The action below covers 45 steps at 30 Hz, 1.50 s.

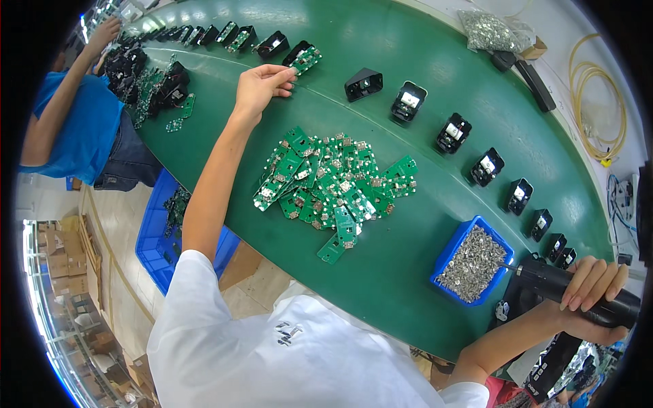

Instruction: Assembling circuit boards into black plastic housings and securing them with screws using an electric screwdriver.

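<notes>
Between the thumb and fingers of my left hand is a green circuit board, held at a black plastic housing on the far side of the bench. My right hand wraps round a black electric screwdriver at the right. The screwdriver's thin bit reaches the edge of a blue bin of screws; whether it touches a screw is too small to tell. A heap of green circuit boards lies on the bench between my arms.
Several black housings stand in a curved row along the green bench. A blue crate sits below its left edge. A co-worker in a blue shirt is at the left. A clear bag of small parts and a coiled yellow hose lie beyond.
</notes>
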{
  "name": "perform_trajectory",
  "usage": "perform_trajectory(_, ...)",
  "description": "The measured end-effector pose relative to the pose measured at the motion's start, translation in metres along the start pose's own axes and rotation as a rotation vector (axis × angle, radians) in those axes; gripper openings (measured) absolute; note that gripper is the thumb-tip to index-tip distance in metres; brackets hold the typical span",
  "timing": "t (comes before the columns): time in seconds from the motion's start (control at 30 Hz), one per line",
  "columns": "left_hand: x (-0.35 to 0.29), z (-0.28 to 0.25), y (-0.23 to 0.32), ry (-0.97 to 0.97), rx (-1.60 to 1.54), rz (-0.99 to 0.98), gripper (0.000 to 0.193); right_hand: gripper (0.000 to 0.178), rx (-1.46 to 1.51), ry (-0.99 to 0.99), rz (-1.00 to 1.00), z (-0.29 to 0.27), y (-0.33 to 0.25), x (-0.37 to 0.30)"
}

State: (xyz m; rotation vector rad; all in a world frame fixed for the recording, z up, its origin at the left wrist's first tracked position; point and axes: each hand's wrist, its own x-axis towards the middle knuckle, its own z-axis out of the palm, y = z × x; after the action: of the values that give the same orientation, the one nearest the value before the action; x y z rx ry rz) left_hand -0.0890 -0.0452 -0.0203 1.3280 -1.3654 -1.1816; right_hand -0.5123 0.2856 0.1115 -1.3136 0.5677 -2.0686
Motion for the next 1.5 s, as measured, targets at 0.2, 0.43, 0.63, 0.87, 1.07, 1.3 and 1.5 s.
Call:
perform_trajectory(0.2, 0.001, 0.002, 0.002, 0.012, 0.001, 0.003, 0.023, 0.050, 0.008, 0.002, 0.000, 0.002, 0.000, 0.000)
perform_trajectory(0.43, 0.001, 0.007, 0.004, 0.013, -0.018, 0.003, 0.024, 0.051, -0.005, 0.002, -0.002, 0.005, 0.001, -0.001)
perform_trajectory(0.63, 0.000, 0.010, 0.006, 0.038, -0.033, 0.004, 0.021, 0.051, 0.017, -0.027, 0.010, 0.002, 0.000, 0.000)
perform_trajectory(0.87, 0.006, 0.008, 0.005, 0.036, -0.018, 0.002, 0.024, 0.053, 0.003, -0.025, 0.012, 0.004, 0.000, 0.001)
perform_trajectory(1.07, 0.011, 0.007, 0.006, 0.042, -0.028, 0.007, 0.025, 0.054, -0.003, -0.051, 0.014, 0.002, 0.001, 0.001)
perform_trajectory(1.3, 0.009, -0.004, -0.001, 0.033, -0.120, -0.084, 0.026, 0.055, -0.011, -0.055, 0.019, 0.002, 0.003, 0.000)
perform_trajectory(1.5, 0.023, -0.020, -0.008, 0.012, -0.316, -0.120, 0.026, 0.056, -0.025, -0.042, 0.017, 0.004, 0.005, 0.000)
